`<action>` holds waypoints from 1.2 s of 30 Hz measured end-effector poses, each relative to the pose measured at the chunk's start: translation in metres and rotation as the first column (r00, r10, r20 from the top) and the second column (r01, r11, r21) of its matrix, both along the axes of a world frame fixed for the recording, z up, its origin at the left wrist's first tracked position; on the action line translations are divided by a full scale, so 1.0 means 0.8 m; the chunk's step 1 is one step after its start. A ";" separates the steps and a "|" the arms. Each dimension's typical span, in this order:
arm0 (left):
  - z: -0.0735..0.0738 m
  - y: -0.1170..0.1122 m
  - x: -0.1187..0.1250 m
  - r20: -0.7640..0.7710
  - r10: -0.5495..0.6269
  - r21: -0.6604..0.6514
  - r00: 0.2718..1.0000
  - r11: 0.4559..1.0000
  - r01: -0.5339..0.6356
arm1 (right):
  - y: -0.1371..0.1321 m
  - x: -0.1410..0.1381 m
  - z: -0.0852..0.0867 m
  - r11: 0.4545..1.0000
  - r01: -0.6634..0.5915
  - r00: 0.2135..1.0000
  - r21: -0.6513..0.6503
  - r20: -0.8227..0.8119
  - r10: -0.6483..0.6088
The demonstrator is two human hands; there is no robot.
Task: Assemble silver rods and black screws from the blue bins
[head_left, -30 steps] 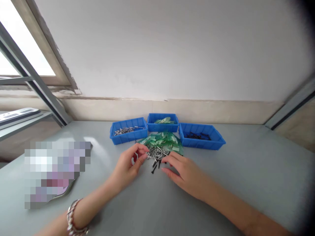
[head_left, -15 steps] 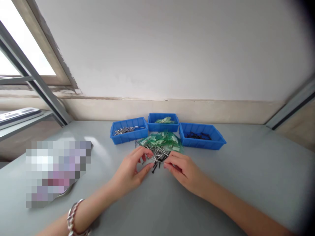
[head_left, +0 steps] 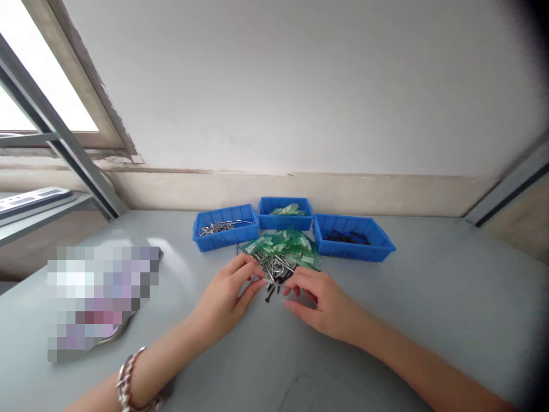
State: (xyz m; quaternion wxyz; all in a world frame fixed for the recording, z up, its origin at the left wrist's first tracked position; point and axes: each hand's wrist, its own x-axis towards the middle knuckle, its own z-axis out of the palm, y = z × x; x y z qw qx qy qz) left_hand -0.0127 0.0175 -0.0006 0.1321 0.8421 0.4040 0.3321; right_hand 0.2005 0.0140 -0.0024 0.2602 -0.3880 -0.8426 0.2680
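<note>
Nearest, a chain bracelet (head_left: 128, 380) on the left wrist. Left hand (head_left: 225, 294) and right hand (head_left: 319, 300) low on the grey tabletop (head_left: 407, 297), fingertips curled into the near edge of the mixed pile (head_left: 278, 257) — each grip half closed, impossible to tell whether pinching anything. Silver nails (head_left: 272, 266) and black screws (head_left: 269, 294): probably light, stiff, slick, sharp-tipped — best pinched mid-shank. Green plastic pieces (head_left: 291, 243) likely softer. Beyond, left bin (head_left: 225, 240), middle bin (head_left: 285, 222), right bin (head_left: 351, 250), all blue.
</note>
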 end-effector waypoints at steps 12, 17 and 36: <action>-0.002 0.000 -0.001 0.007 -0.016 -0.067 1.000 0.998 0.017 | -0.001 0.000 0.000 1.000 -0.007 1.000 0.001 -0.022 0.007; -0.002 0.001 0.000 0.016 -0.024 -0.068 1.000 0.997 0.025 | 0.000 -0.001 -0.002 1.000 -0.010 1.000 0.003 -0.023 0.010; 0.001 -0.006 0.001 0.010 -0.058 -0.026 0.998 0.998 0.059 | 0.001 -0.002 0.003 1.000 0.002 1.000 -0.015 0.013 -0.001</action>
